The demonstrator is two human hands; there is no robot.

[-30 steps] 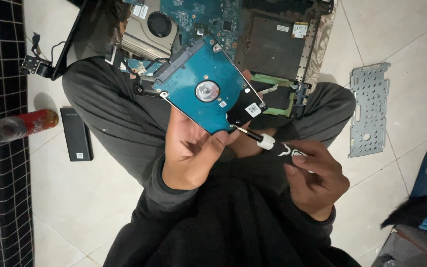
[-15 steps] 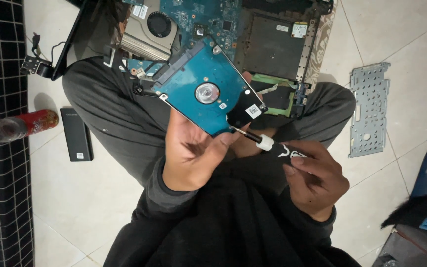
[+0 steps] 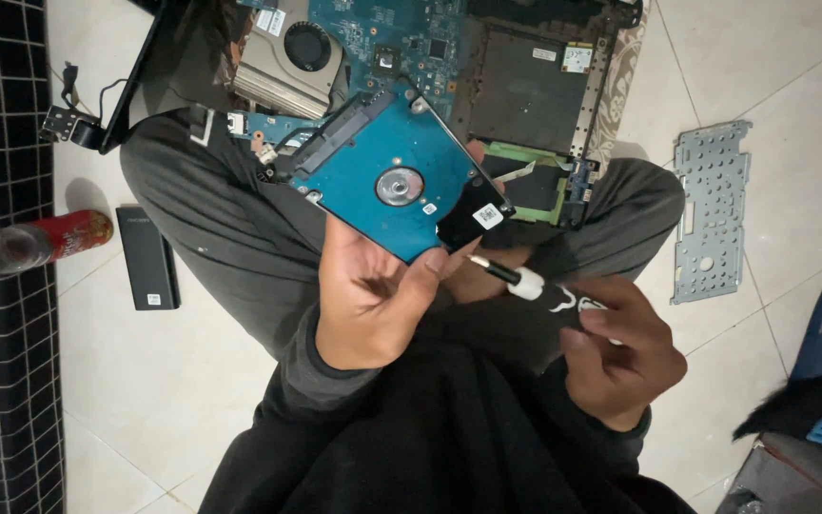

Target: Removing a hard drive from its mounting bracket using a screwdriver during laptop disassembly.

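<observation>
Hard drive [image 3: 394, 186] | left hand [image 3: 365, 297] fingers grip its near edge | right hand [image 3: 616, 350] fingers closed round screwdriver [image 3: 537, 286] | risk: tip slips, gouges board.

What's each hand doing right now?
Left hand: closed on the blue hard drive.
Right hand: closed on the screwdriver.

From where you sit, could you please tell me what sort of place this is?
Probably a room at home, used as a makeshift repair spot: the person sits on a pale tiled floor with an opened laptop and its removed metal plate beside them.
</observation>
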